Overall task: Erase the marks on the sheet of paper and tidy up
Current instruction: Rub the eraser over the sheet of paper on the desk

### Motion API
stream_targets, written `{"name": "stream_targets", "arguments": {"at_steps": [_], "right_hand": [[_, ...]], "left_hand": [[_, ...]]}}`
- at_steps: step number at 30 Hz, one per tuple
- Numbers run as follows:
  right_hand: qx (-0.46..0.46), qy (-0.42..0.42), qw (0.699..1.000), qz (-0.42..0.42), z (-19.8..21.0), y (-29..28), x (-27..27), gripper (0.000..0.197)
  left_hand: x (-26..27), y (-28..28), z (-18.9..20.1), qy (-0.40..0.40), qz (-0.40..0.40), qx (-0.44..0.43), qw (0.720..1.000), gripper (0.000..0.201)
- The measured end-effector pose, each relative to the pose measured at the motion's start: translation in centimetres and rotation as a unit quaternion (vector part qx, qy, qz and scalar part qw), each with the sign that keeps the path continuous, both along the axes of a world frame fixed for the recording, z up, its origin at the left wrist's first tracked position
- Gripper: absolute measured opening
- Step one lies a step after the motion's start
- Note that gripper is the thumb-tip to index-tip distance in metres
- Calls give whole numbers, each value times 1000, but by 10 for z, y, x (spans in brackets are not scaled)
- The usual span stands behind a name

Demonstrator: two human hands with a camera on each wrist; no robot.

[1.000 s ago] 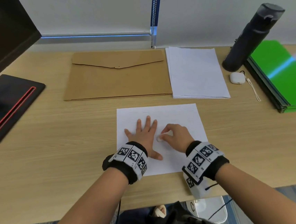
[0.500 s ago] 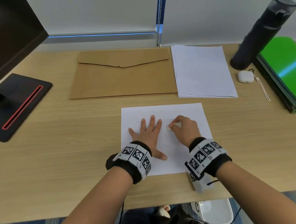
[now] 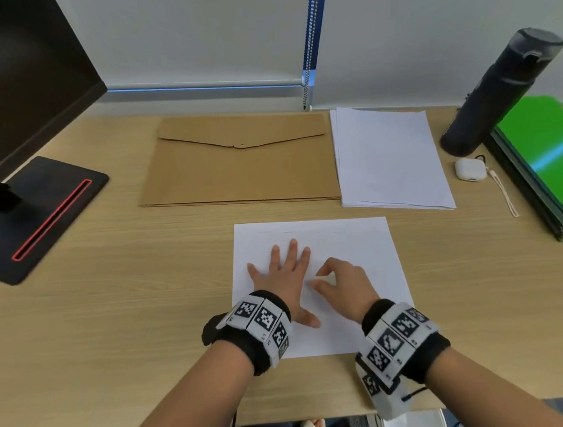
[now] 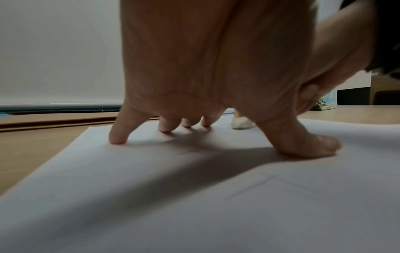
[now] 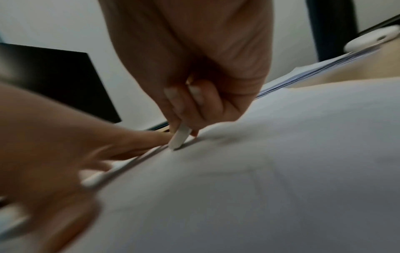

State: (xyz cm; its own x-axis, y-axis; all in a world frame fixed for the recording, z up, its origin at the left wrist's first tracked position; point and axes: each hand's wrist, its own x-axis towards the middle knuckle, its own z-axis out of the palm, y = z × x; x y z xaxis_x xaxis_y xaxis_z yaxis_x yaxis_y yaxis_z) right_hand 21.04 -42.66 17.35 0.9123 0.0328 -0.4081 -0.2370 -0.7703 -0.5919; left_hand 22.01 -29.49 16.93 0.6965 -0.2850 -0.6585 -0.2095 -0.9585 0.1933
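Pale wood worktop (image 3: pixel 119 332) mid-frame: your spread left hand (image 3: pixel 287 274) pins the thin, crease-prone sheet (image 3: pixel 361 240) while your right hand (image 3: pixel 343 284) fingers pinch the soft eraser (image 5: pixel 180 137).

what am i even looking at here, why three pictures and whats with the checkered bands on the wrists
No robot here: a person wears three cameras, one on the head and one on each wrist band. The checkered squares are printed markers on those bands.

The head view looks down at a wooden desk. The left hand lies flat with spread fingers, pressing down a sheet of paper. The right hand pinches a small white eraser with its tip on the sheet; the right wrist view shows that close up. Faint pencil lines show in the left wrist view.

Further back lie a brown envelope, a paper stack, a dark bottle, a white earbud case, green folders and a monitor.
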Motion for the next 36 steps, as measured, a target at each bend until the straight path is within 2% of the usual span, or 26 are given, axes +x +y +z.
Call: {"name": "stream_targets", "arguments": {"at_steps": [5, 10, 15, 20, 25, 30, 32, 34, 36], "right_hand": [[8, -35, 994, -101, 4, -14, 24, 21], [8, -2, 1000, 8, -1, 2, -1, 21], [1, -42, 995, -93, 2, -9, 22, 21], [4, -10, 1000, 13, 0, 9, -1, 20], [-19, -35, 997, -69, 5, 1, 23, 23], [-19, -2, 1000, 10, 1, 16, -2, 23], [-15, -7, 1000, -17, 2, 8, 8, 22], [-22, -27, 996, -84, 5, -4, 25, 23], [-32, -41, 991, -120, 6, -13, 33, 23]], "left_hand": [[1, 0, 1, 2, -2, 6, 1000, 126], [0, 0, 1, 3, 1, 2, 1000, 125], [1, 0, 1, 2, 3, 0, 1000, 125], [0, 1, 2, 0, 4, -4, 1000, 126], [0, 1, 2, -7, 2, -2, 1000, 125], [0, 2, 2, -18, 0, -4, 1000, 127], [-1, 3, 0, -24, -7, 0, 1000, 125], [-1, 5, -1, -41, -12, 3, 999, 122], [2, 9, -2, -77, 6, -18, 997, 111]]}}
